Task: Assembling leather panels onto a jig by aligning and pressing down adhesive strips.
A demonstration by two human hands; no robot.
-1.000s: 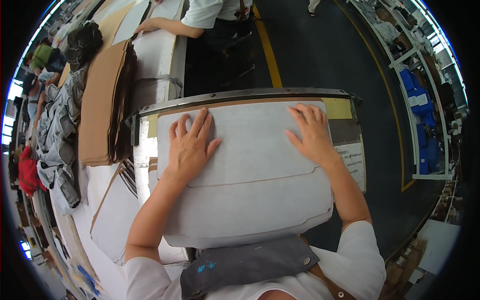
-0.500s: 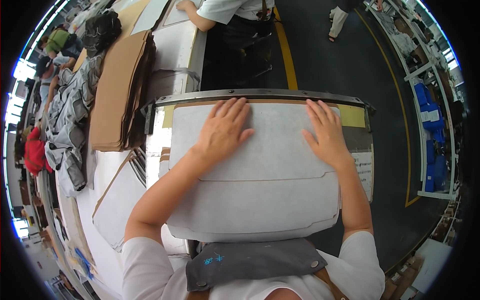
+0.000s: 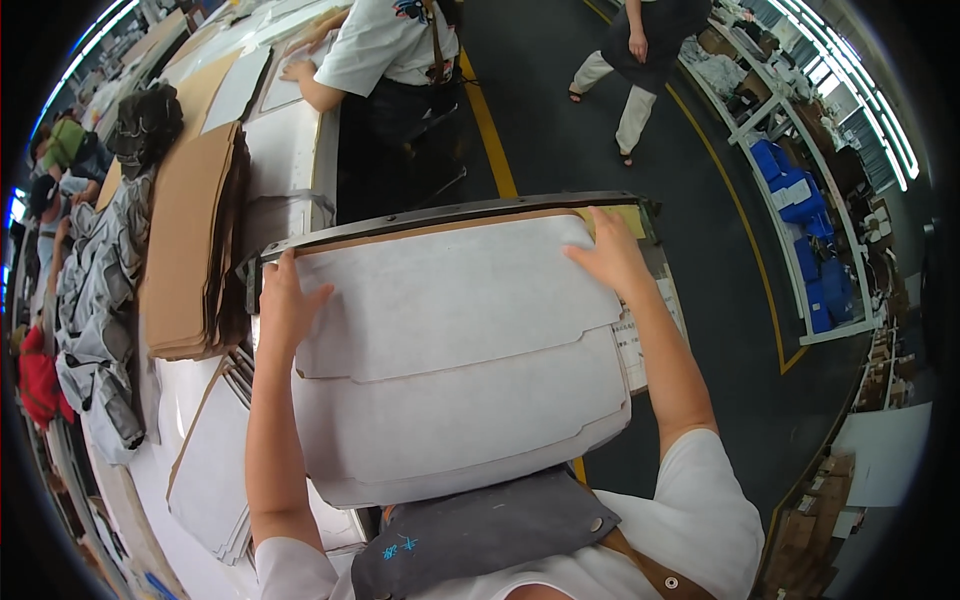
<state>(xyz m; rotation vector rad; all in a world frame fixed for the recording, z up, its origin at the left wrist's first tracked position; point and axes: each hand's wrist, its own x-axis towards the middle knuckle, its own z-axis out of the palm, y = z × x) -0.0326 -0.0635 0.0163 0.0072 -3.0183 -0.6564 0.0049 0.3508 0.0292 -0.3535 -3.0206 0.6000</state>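
Observation:
A white-faced cardboard sheet (image 3: 450, 290) with brown edges lies in front of me on a small worktable. Another white sheet (image 3: 470, 410) shows below its notched near edge, sticking out toward my apron. My left hand (image 3: 288, 305) rests at the far left corner of the upper sheet, thumb spread inward and fingers pointing away. At the far right corner, my right hand (image 3: 607, 255) lies with thumb and fingers apart. Past the sheets' far edge runs a metal bar (image 3: 440, 212) fixed along the table. Fingertips of both hands are close to that bar.
Left stands a stack of brown cardboard (image 3: 195, 245), beside crumpled grey cloth (image 3: 100, 320). More white sheets (image 3: 210, 470) lie below it. A co-worker (image 3: 385, 50) stands at the far table, and another person (image 3: 640, 70) is in the aisle. A shelf with blue bins (image 3: 800, 200) stands right.
My hands have spread from the sheet's far part outward to its two far corners. The view has turned, so the table sits tilted and farther left. The person in the aisle has come nearer.

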